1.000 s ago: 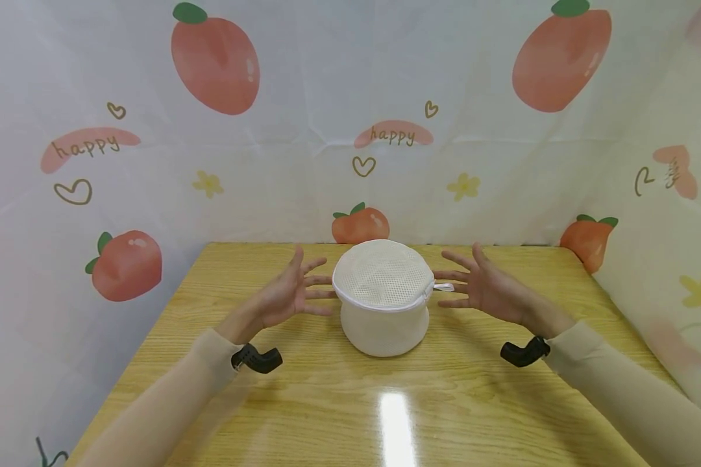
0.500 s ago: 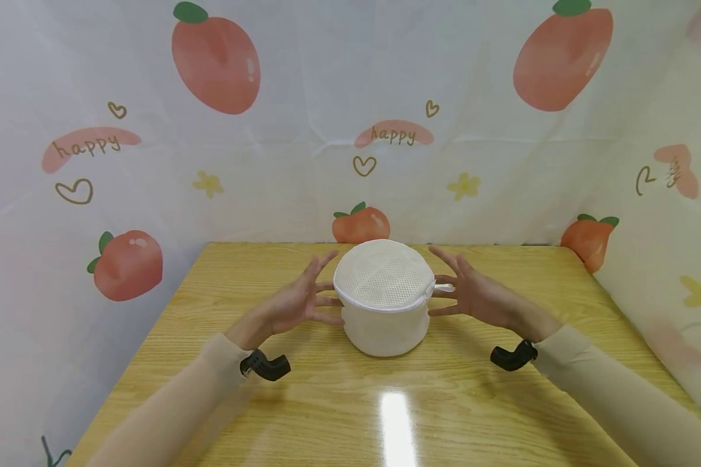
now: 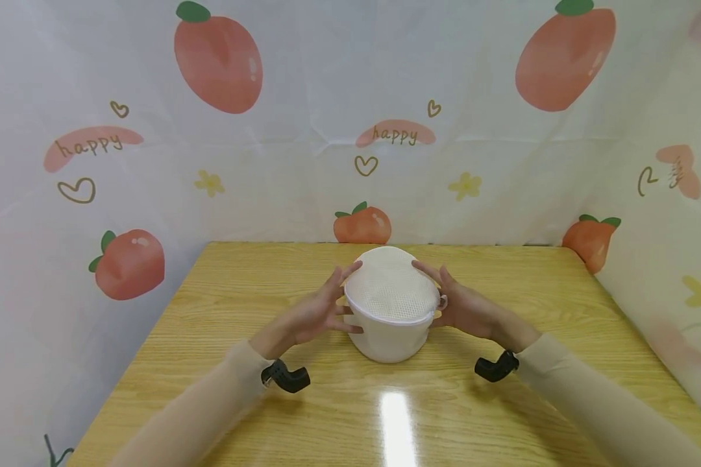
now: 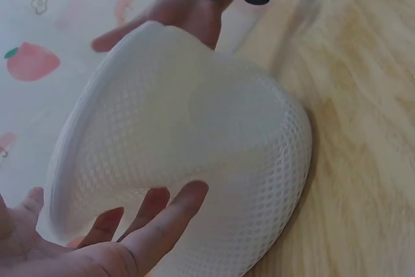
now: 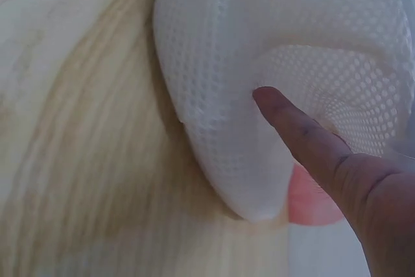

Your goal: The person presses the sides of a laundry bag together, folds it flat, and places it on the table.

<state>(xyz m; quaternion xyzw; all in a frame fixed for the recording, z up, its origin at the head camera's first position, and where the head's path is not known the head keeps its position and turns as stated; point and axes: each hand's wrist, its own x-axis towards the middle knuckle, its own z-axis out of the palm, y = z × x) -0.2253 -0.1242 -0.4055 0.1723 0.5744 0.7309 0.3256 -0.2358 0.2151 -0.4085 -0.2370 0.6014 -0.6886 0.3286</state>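
Note:
A round, white mesh laundry bag stands on the wooden table, its piped lid facing up and tilted a little toward me. My left hand presses its spread, fairly straight fingers against the bag's left side. In the left wrist view, the mesh dents in where those fingertips touch. From the other side, my right hand touches the bag, one finger lying along the lid's edge. A straight finger pushes into the mesh in the right wrist view. Other right-hand fingers are partly hidden behind the bag.
A cloth backdrop printed with fruit and hearts rises behind the table and along both sides. Black curved wrist cameras sit on both wrists. Light glares off the table in front of the bag.
Both hands have moved inward from beside the bag and now press on its sides. The bag has shifted slightly right and toward me, its sides squeezed inward and its lid narrowed.

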